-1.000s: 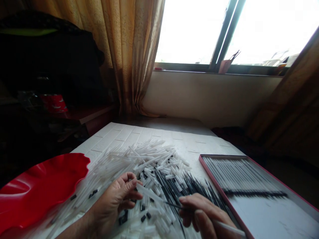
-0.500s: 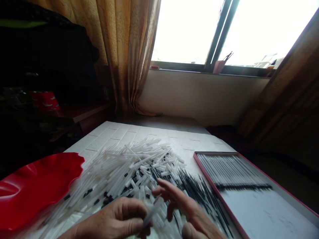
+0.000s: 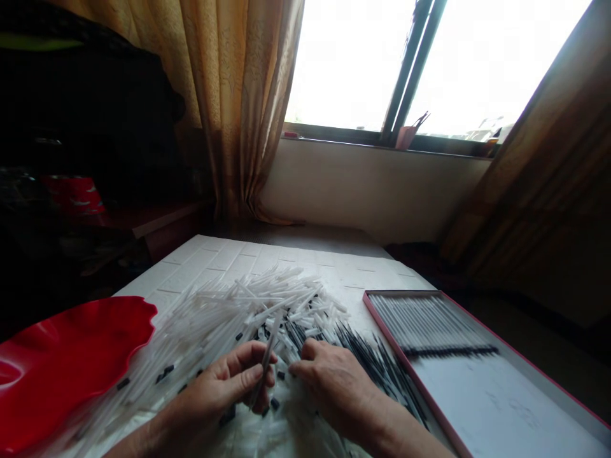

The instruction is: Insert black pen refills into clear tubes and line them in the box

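Note:
My left hand [image 3: 238, 375] pinches a slim translucent pen barrel [image 3: 271, 346] between thumb and fingers, tilted with its upper end toward the pile. My right hand [image 3: 334, 378] is palm down over the small whitish caps [image 3: 286, 346], its fingertips drawn together among them; what they grip is hidden. Behind both hands spreads a heap of clear barrels [image 3: 205, 318]. Small black plugs [image 3: 167, 370] are scattered at its front and left. To the right of my right hand, dark thin refills [image 3: 377, 356] lie in a bundle.
A red scalloped tray [image 3: 71, 362] stands at the left. On the right, a shallow pink-edged box [image 3: 458, 413] holds a row of assembled pens [image 3: 429, 321]. Everything rests on a white brick-patterned table cover [image 3: 229, 254]. Beyond are a curtain [image 3: 229, 114] and a window.
My right hand has moved from spread fingers beside the barrel to reaching down into the caps. My left hand has turned the barrel more upright. The view has shifted slightly right.

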Tool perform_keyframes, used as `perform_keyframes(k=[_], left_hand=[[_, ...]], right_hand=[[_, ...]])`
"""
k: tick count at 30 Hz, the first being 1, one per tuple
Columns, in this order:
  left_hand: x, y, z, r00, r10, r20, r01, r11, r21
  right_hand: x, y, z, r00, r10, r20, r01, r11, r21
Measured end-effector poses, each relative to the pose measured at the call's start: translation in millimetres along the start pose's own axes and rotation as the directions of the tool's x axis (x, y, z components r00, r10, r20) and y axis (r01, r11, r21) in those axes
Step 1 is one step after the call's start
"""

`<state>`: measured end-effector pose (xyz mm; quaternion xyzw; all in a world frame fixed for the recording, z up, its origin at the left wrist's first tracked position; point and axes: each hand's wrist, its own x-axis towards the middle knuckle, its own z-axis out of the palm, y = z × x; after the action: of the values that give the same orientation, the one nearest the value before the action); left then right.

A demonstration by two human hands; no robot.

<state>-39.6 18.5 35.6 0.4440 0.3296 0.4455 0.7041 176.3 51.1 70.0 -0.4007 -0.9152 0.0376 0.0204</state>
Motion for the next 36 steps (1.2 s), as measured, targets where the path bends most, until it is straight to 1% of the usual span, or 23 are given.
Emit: perform_keyframes(k=[3, 7, 10, 13, 16, 19, 22, 24, 27, 30, 32, 34, 35, 36], left_hand=[[1.1, -2.1, -2.4, 0.999, 0.0, 0.033, -0.001, 1.0, 0.028], [0.7, -0.8, -2.6, 0.997, -0.001, 0.072, -0.007, 0.995, 0.104], [0.0, 1.8, 1.5, 0.996, -0.008, 0.087, -0.005, 0.99, 0.143], [-0.2, 5.3, 7.3, 0.997, -0.011, 0.075, -0.002, 0.985, 0.17], [-0.3, 12.4, 10.9, 0.998, -0.02, 0.063, 0.007, 0.978, 0.208], [0.6, 24.5, 12.2, 0.998, -0.021, 0.052, 0.008, 0.967, 0.253], [6.1, 36.9, 15.8, 0.998, 0.014, 0.058, -0.03, 0.959, 0.282], [13.3, 40.7, 21.4, 0.996, 0.061, 0.066, -0.077, 0.955, 0.288], [25.7, 33.7, 32.5, 0.987, 0.141, 0.07, -0.155, 0.947, 0.281], [31.2, 14.1, 40.5, 0.976, 0.211, 0.06, -0.22, 0.94, 0.262], [27.8, -0.1, 42.1, 0.968, 0.251, 0.029, -0.25, 0.933, 0.258], [19.7, -10.6, 41.3, 0.961, 0.277, -0.013, -0.265, 0.93, 0.255], [14.8, -14.1, 40.5, 0.958, 0.286, -0.03, -0.271, 0.931, 0.246], [10.0, -16.6, 39.4, 0.956, 0.29, -0.045, -0.269, 0.928, 0.258]], right_hand=[[6.6, 0.5, -1.6, 1.0, -0.017, 0.018, 0.017, 0.999, -0.03], [12.1, -0.8, 1.4, 0.999, -0.033, 0.023, 0.034, 0.997, -0.068], [13.8, -3.3, 4.4, 0.999, -0.032, 0.009, 0.033, 0.996, -0.086], [11.6, -2.1, 7.0, 1.0, 0.001, -0.026, -0.004, 0.995, -0.096], [4.9, 3.7, 7.6, 0.998, 0.025, -0.051, -0.029, 0.996, -0.085], [-2.5, 9.6, 5.1, 0.998, 0.001, -0.056, -0.003, 0.999, -0.049], [-4.9, 12.0, 1.9, 0.997, -0.037, -0.062, 0.036, 0.999, -0.004], [-2.9, 11.8, 1.6, 0.996, -0.062, -0.063, 0.064, 0.998, 0.024], [3.7, 10.4, 5.9, 0.993, -0.085, -0.076, 0.09, 0.994, 0.068], [8.9, 9.8, 13.7, 0.992, -0.084, -0.098, 0.095, 0.989, 0.113], [8.0, 11.6, 17.4, 0.992, -0.072, -0.104, 0.085, 0.988, 0.129], [2.0, 16.6, 18.0, 0.991, -0.041, -0.127, 0.061, 0.986, 0.155], [-2.8, 20.4, 17.1, 0.988, -0.017, -0.155, 0.047, 0.981, 0.188], [-8.3, 24.9, 15.6, 0.978, 0.022, -0.207, 0.032, 0.967, 0.251]])
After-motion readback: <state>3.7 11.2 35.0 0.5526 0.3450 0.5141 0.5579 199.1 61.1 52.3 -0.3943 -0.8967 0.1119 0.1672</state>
